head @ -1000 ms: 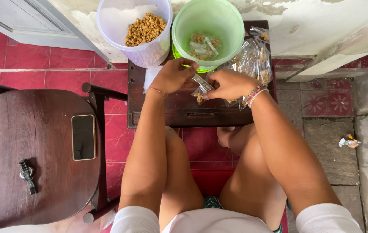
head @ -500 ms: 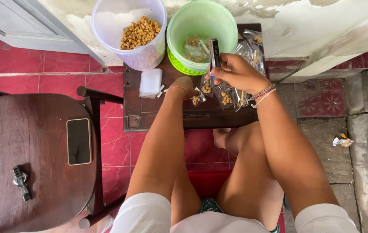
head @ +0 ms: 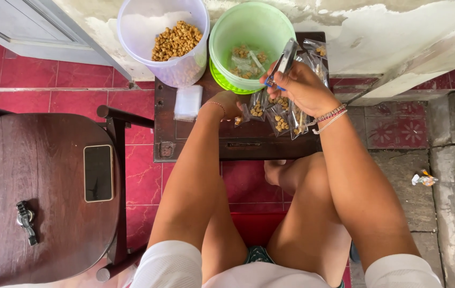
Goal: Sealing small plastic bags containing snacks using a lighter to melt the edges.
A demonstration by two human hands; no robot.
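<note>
My right hand grips a dark stapler, tilted, held just over the near right rim of the green bucket. Under that hand hang several small clear bags of brown nuts. My left hand rests on the small dark wooden table and pinches one small nut bag beside the others. A few filled bags lie inside the green bucket. To its left stands a clear bucket with loose brown nuts.
A stack of empty clear bags lies on the table's left side. A dark wooden chair at my left carries a phone and a small black object. A crumpled wrapper lies on the stone floor at right.
My hands parted from the bag they held together. My right hand lifted the stapler toward the green bucket and has tilted it rightward. My left hand stayed low with a bag.
</note>
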